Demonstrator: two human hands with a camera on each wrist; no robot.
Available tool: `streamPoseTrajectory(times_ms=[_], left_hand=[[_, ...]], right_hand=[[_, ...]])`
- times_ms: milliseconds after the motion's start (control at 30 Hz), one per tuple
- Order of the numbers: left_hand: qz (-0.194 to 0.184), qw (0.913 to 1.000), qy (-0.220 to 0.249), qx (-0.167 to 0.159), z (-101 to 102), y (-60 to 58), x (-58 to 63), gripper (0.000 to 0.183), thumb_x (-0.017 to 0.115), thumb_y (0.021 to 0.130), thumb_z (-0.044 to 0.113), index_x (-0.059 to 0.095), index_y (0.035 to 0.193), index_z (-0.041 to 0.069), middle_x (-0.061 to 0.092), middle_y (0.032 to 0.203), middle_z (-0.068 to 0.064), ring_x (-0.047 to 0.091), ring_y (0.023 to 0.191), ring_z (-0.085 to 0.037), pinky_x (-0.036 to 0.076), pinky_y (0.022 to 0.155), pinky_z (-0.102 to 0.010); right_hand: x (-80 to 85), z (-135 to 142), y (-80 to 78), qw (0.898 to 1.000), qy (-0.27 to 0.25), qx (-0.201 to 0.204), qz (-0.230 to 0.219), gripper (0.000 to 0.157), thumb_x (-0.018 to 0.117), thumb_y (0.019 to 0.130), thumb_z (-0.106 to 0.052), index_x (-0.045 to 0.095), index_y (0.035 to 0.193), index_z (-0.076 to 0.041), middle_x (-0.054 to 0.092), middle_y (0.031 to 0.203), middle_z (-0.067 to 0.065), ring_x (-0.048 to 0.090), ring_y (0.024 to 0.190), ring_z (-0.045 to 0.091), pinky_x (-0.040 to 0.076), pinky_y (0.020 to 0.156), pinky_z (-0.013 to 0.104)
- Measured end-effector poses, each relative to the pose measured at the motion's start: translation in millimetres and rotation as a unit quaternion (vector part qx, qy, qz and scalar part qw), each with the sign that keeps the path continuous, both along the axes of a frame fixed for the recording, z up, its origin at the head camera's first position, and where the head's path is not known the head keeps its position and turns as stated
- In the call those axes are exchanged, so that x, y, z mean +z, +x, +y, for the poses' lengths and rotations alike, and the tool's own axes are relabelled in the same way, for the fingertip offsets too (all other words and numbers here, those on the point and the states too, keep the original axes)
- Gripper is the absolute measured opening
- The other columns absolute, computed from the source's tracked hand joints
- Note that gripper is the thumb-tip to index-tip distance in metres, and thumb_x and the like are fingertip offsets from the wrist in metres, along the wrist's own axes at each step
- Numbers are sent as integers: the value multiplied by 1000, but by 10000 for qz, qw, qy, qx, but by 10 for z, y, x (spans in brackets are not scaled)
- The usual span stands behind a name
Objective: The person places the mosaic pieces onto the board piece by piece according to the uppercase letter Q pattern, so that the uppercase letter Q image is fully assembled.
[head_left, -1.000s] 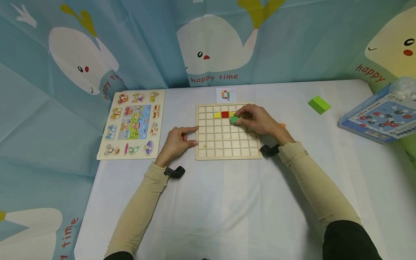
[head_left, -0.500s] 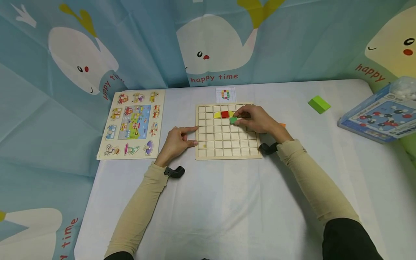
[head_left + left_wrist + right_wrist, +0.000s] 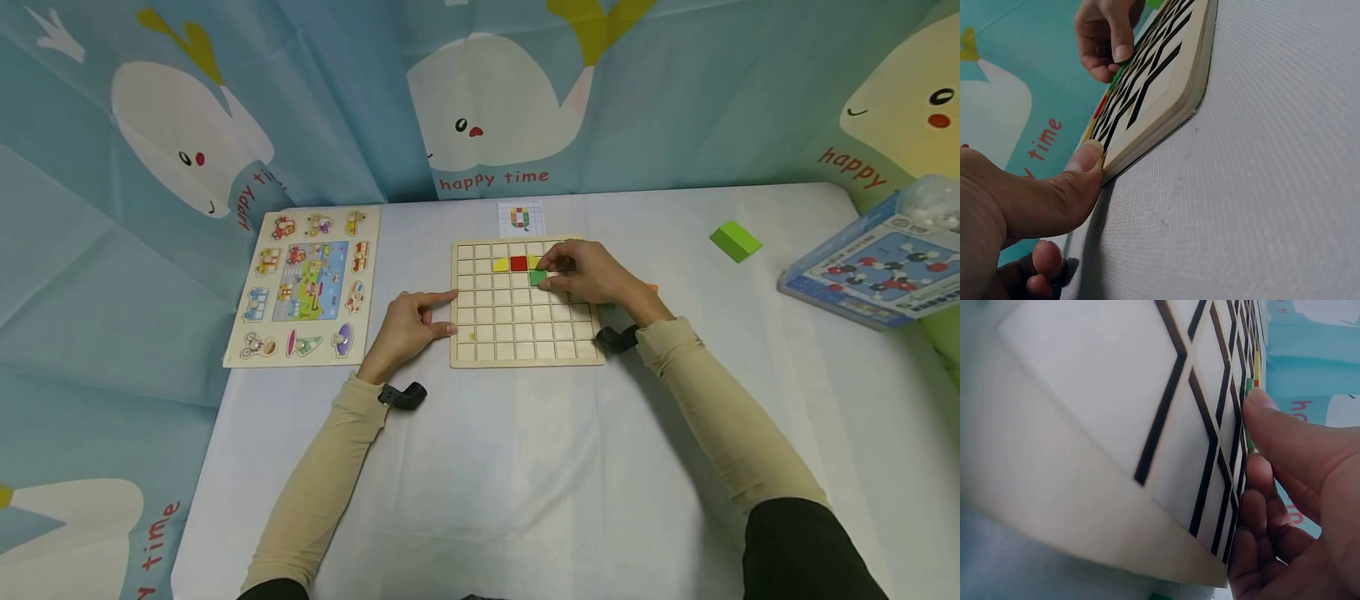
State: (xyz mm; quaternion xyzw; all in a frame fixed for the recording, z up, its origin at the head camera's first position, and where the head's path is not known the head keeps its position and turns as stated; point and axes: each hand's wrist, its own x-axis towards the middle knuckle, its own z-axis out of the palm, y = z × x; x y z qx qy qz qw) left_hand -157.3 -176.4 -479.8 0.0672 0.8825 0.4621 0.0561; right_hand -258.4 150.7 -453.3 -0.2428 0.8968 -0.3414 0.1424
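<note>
While your left hand [image 3: 408,329] just props the left edge of the board [image 3: 527,363], thumb and index extended, your right hand [image 3: 588,272], way nearer, pinches the green block [image 3: 537,277] off to its left, your side of the yellow piece [image 3: 533,262].

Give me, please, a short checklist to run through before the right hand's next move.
1. Left hand touching the left edge of the grid board: ok.
2. Right hand on the green tile: ok.
3. Green tile seated flat in its cell: cannot tell; the angles don't settle it.
4. Red tile directly beside the left yellow piece: ok.
5. Right yellow piece fully visible: not ok; the right hand partly covers it.
6. Pattern card uncovered beyond the board: ok.
</note>
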Motion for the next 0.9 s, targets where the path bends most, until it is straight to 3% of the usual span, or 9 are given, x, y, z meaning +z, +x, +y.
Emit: streamPoseTrajectory(times_ms=[700, 900], left_hand=[[68, 9999, -112, -18, 24, 0, 39, 56, 91, 85, 13, 72, 138, 14, 46, 65, 0, 41, 67, -18, 33, 72, -31], [40, 9999, -110, -14, 14, 11, 23, 56, 90, 86, 13, 72, 138, 13, 46, 64, 0, 39, 63, -17, 33, 66, -30]], right_hand=[[53, 9, -6, 9997, -65, 205, 118, 20, 79, 97, -13, 76, 114, -3, 71, 110, 14, 59, 94, 25, 48, 88, 40], [56, 52, 28, 9997, -229, 78, 99, 24, 82, 94, -14, 77, 116, -5, 72, 114, 14, 63, 100, 28, 50, 92, 44]])
